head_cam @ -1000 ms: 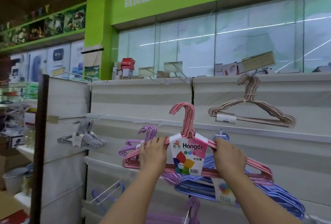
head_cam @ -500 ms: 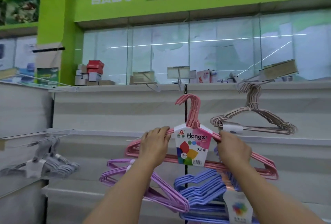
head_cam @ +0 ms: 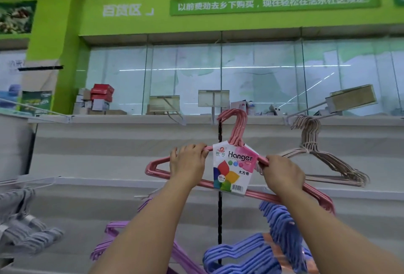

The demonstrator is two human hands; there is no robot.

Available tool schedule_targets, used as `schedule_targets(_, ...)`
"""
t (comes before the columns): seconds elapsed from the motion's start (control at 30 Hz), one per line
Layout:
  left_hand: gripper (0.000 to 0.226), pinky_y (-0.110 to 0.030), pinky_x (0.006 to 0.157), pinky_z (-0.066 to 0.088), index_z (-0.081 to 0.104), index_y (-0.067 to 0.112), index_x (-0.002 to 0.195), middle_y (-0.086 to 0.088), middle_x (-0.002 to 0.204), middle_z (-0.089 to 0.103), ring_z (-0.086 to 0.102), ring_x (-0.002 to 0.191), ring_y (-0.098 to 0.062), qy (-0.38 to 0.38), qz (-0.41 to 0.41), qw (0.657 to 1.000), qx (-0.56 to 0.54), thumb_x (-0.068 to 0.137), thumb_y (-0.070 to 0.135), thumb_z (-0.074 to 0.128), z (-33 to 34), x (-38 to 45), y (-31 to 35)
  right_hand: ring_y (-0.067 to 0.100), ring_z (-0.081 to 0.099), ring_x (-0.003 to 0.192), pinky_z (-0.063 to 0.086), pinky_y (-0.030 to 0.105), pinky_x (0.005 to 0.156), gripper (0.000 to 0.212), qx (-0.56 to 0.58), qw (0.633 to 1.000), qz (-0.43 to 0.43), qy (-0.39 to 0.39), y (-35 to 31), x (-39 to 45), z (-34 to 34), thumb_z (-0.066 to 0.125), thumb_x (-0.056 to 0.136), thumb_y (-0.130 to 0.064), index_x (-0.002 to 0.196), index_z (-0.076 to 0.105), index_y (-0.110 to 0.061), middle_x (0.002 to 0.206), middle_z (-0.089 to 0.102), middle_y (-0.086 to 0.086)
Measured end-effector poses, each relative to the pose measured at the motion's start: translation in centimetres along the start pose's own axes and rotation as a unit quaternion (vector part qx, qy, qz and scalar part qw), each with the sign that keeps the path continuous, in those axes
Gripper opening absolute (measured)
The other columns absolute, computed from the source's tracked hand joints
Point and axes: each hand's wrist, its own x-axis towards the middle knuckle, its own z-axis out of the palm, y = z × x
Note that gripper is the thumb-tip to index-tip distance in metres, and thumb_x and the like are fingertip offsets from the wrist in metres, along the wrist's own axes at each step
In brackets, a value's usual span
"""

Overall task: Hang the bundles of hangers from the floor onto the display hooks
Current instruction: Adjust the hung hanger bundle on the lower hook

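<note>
Pink hanger bundle [head_cam: 238,125] sits at the centre of the frame, raised in front of the white slat wall [head_cam: 109,142], its cluster of hooks up beside the clear price-tag holder [head_cam: 213,98] on the top ledge. Whether the hooks rest on a display hook cannot be told. A printed "Hanger" label [head_cam: 235,169] wraps the bundle's neck.

At the far left, a grey hanger bundle [head_cam: 26,227] hangs low. Moving right, the left hand [head_cam: 188,162] reaches up from the lower centre, forearm steeply raised, its grip curled over the bundle's left shoulder just beside the label. Below it a purple hanger bundle [head_cam: 111,232] hangs lower on the wall. Right of the label, the right hand [head_cam: 283,174] grips the right shoulder, fingers wrapped round the pink wires, knuckles toward the camera. Under that forearm lies a blue hanger bundle [head_cam: 244,254]. Further right, a beige hanger bundle [head_cam: 323,162] hangs from a display hook [head_cam: 306,109] with a tilted tag.
</note>
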Motion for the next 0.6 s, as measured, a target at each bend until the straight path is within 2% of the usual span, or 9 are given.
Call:
schedule_targets(0.1, 0.037, -0.043, 0.108, 0.025, 0.047, 0.031, 0.13, 0.002, 0.127, 0.056, 0.046, 0.12, -0.02, 0.01, 0.001, 1.0, -0.011, 0.102, 0.041, 0.025, 0.9, 1.8, -0.5, 0.029, 0.058, 0.09, 0.037, 0.028, 0.069, 0.017, 0.003, 1.0, 0.016, 0.001, -0.7, 1.4, 0.5, 0.051, 0.091, -0.02, 0.102, 0.064, -0.021, 0.101, 0.065, 0.008)
schedule_targets(0.2, 0.039, -0.042, 0.109, 0.023, 0.046, 0.032, 0.133, 0.001, 0.126, 0.057, 0.047, 0.119, -0.021, 0.021, 0.009, 1.0, -0.02, 0.102, 0.042, 0.025, 1.4, 3.4, -0.9, 0.026, 0.051, 0.079, 0.036, 0.027, 0.067, 0.016, 0.007, 0.999, 0.036, 0.001, -1.4, 2.7, 1.0, 0.055, 0.089, -0.02, 0.101, 0.064, -0.022, 0.089, 0.062, 0.005)
schedule_targets(0.3, 0.039, -0.041, 0.109, 0.022, 0.047, 0.032, 0.132, 0.0, 0.124, 0.057, 0.047, 0.118, -0.021, 0.024, 0.016, 0.999, -0.02, 0.102, 0.042, 0.024, 1.7, 4.8, -1.4, 0.026, 0.049, 0.079, 0.036, 0.028, 0.068, 0.02, 0.002, 0.999, 0.032, 0.009, -2.0, 3.6, 1.4, 0.05, 0.091, -0.017, 0.105, 0.064, -0.021, 0.097, 0.064, 0.008)
schedule_targets(0.37, 0.038, -0.04, 0.108, 0.023, 0.047, 0.032, 0.131, 0.0, 0.122, 0.058, 0.047, 0.116, -0.021, 0.026, 0.017, 0.999, -0.025, 0.102, 0.041, 0.023, 1.9, 5.4, -1.9, 0.027, 0.053, 0.083, 0.036, 0.029, 0.069, 0.021, 0.004, 0.999, 0.026, 0.017, -2.5, 4.1, 1.6, 0.049, 0.091, -0.015, 0.105, 0.064, -0.02, 0.099, 0.065, 0.008)
schedule_targets(0.47, 0.038, -0.039, 0.108, 0.023, 0.048, 0.03, 0.13, 0.0, 0.122, 0.058, 0.046, 0.117, -0.021, 0.032, 0.013, 0.999, -0.035, 0.103, 0.039, 0.022, 1.9, 6.1, -2.7, 0.027, 0.057, 0.085, 0.038, 0.028, 0.069, 0.021, 0.016, 0.999, 0.02, 0.019, -3.4, 4.8, 2.1, 0.048, 0.091, -0.015, 0.103, 0.065, -0.021, 0.093, 0.066, 0.006)
schedule_targets(0.6, 0.037, -0.039, 0.108, 0.026, 0.05, 0.03, 0.128, 0.001, 0.123, 0.058, 0.047, 0.116, -0.02, 0.047, 0.017, 0.998, -0.036, 0.103, 0.039, 0.025, 2.1, 6.6, -3.7, 0.026, 0.048, 0.076, 0.036, 0.029, 0.068, 0.02, 0.032, 0.999, 0.021, 0.023, -4.3, 4.9, 2.7, 0.047, 0.094, -0.017, 0.099, 0.066, -0.023, 0.083, 0.054, 0.003)
